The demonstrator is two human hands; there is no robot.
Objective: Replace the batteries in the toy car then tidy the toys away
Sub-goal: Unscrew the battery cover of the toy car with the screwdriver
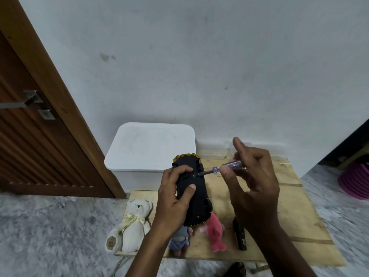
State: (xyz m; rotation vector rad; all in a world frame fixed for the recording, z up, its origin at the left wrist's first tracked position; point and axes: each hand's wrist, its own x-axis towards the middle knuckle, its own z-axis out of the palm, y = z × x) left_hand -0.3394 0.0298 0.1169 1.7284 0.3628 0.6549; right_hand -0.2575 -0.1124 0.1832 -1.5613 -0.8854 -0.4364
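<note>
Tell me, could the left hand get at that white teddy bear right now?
Probably not at once: the left hand is wrapped around the upturned toy car, steadying it for the screwdriver. The white teddy bear lies uncovered just beside that wrist, so the path itself looks free.

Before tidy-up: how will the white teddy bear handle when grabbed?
The white teddy bear is plush and slumps at the board's corner, so it is probably soft and floppy. Likely light for its size. Its ribbon could snag; breakage seems unlikely.
</note>
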